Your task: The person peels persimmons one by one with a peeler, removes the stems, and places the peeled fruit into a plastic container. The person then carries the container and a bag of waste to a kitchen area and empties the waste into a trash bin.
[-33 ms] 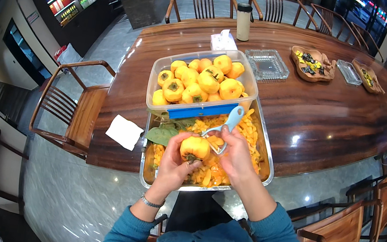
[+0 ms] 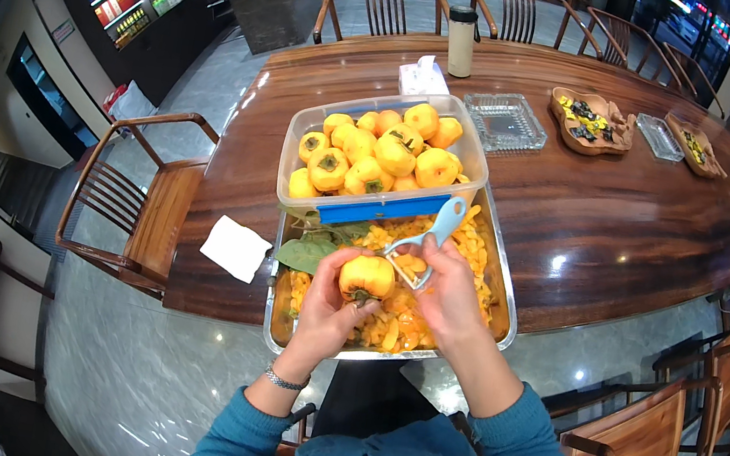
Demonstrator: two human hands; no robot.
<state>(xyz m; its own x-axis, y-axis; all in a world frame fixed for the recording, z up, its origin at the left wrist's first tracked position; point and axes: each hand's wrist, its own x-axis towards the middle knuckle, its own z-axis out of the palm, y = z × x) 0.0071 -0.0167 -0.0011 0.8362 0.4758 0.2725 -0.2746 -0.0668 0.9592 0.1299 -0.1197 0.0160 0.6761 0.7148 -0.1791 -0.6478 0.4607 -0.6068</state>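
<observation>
My left hand (image 2: 329, 303) is closed around an orange persimmon (image 2: 367, 277), its leafy cap turned down toward me. In my right hand (image 2: 451, 296) is a light-blue peeler (image 2: 447, 221), handle pointing up and away, its metal head just right of the fruit and apart from it. Both hands are over a metal tray (image 2: 508, 332) strewn with orange peelings (image 2: 394, 327). Green leaves (image 2: 308, 254) lie at the tray's left side. Across the tray's far part rests a clear plastic box (image 2: 292, 153) heaped with persimmons (image 2: 357, 147).
A white napkin (image 2: 234, 248) lies left of the tray on the wooden table (image 2: 589, 243). Farther back stand a tissue box (image 2: 422, 77), a cream flask (image 2: 459, 44), a glass tray (image 2: 504, 122) and a wooden dish (image 2: 591, 122) of wrapped pieces. Wooden chairs (image 2: 143, 195) surround the table.
The peeler in my right hand has shifted very slightly to the right, away from the persimmon. My left hand keeps its hold on the fruit.
</observation>
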